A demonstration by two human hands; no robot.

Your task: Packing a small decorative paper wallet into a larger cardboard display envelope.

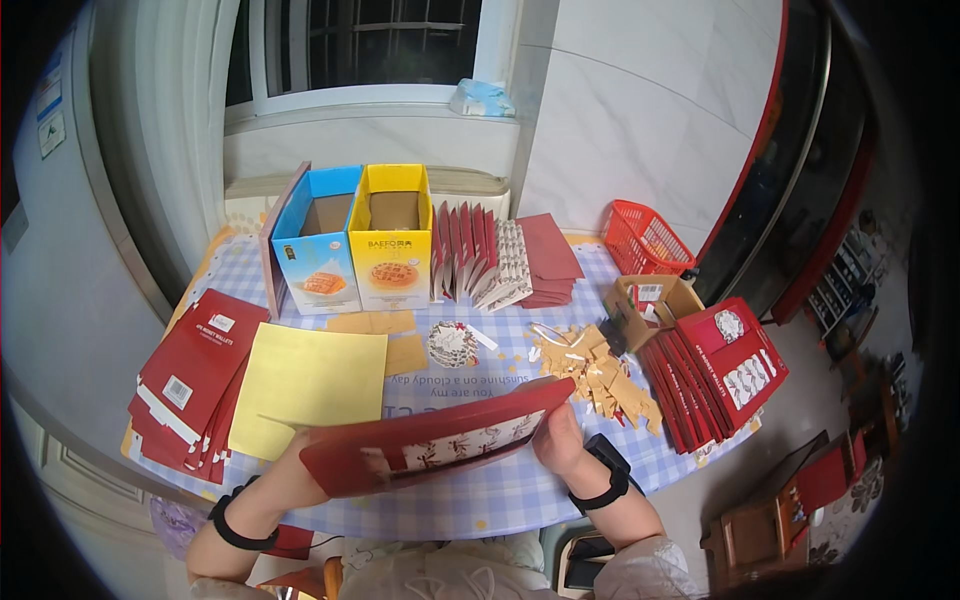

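Note:
Between both hands I hold a red cardboard wallet pack point(352, 450), tilted above the table, its printed patterned window turned towards me. My left hand point(294, 466) grips its left end, with the fingers hidden behind it. On the right end, my right hand point(559, 441) has its thumb along the edge. Under and beyond the left hand lies a yellow sheet point(319, 375). A heap of tan paper scraps point(600, 375) spreads past my right hand. Further off lies a small stack of wreath-printed cutouts point(451, 343) beside tan paper pieces point(405, 354).
Red packs point(210, 352) lie piled at left; more red packs point(724, 367) lean fanned at right beside a small cardboard box point(649, 300). Behind stand a blue box point(319, 274), a yellow box point(391, 270), folded wallets point(469, 255), red sheets point(551, 251) and a red basket point(645, 240).

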